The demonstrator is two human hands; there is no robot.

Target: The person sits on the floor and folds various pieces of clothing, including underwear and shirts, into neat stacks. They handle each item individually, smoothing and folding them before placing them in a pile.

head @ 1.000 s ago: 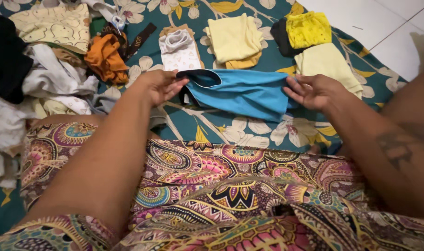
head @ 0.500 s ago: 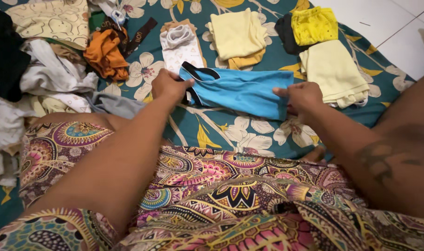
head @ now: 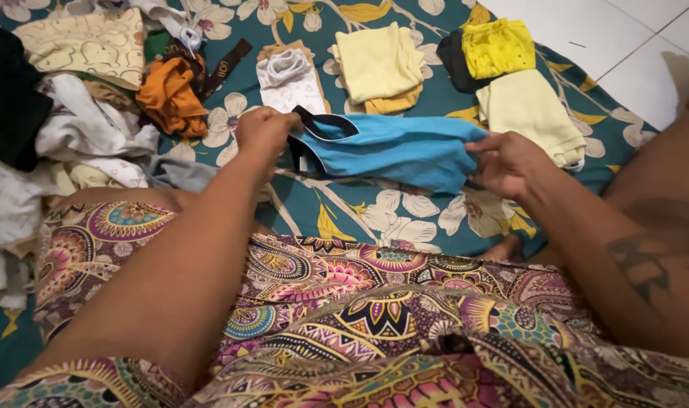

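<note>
A blue garment (head: pixel 393 151) with dark trim is held stretched between both hands above the teal floral sheet (head: pixel 374 219). Its trimmed end is pinched by the closed left hand (head: pixel 263 130), and its other end is gripped by the curled fingers of the right hand (head: pixel 508 160). Beyond the garment a folded white piece (head: pixel 291 83), a pale yellow folded stack (head: pixel 378 64) and another yellow folded pile (head: pixel 527 106) are laid out. To the left of the garment an unsorted heap of clothes (head: pixel 80 128) is seen
</note>
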